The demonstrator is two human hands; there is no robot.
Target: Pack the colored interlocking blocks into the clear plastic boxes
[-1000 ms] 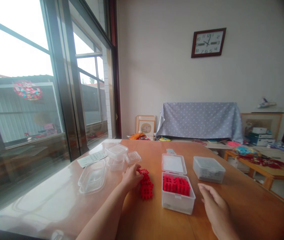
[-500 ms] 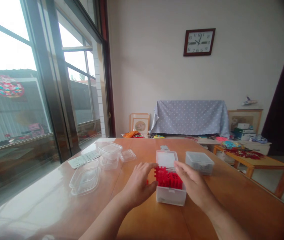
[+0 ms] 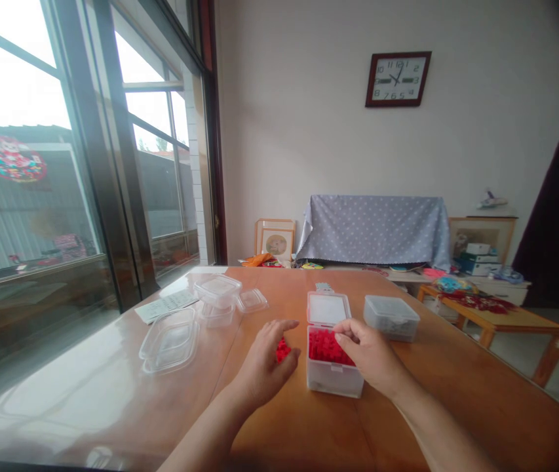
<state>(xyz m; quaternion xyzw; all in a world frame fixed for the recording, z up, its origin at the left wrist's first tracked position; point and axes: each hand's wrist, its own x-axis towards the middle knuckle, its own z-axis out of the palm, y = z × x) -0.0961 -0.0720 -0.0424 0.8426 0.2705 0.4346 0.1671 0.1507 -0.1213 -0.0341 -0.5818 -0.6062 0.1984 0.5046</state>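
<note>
A small translucent plastic box (image 3: 334,380) stands on the table with its lid (image 3: 328,309) hinged back. Toothed red plastic pieces (image 3: 326,346) are packed in rows inside it. My right hand (image 3: 370,357) is at the box's right side, thumb and fingers closed together on the red pieces at that end. To the left of the box, my left hand (image 3: 267,364) is open and curved, thumb and fingers apart, holding nothing. More red pieces (image 3: 283,351) show in the gap of that hand, on the table beyond it; the hand partly hides them.
Another translucent box (image 3: 391,318), closed, stands at right. Clear plastic containers (image 3: 217,292), a clear tray or lid (image 3: 171,341) and a printed sheet (image 3: 164,307) lie at left. A small greyish piece (image 3: 324,287) is behind the open lid. A low side table (image 3: 525,318) stands beyond the right edge.
My left hand has moved left, away from the box. My right hand's fingers have bent in over the red pieces, which now sit lower and more evenly in the box.
</note>
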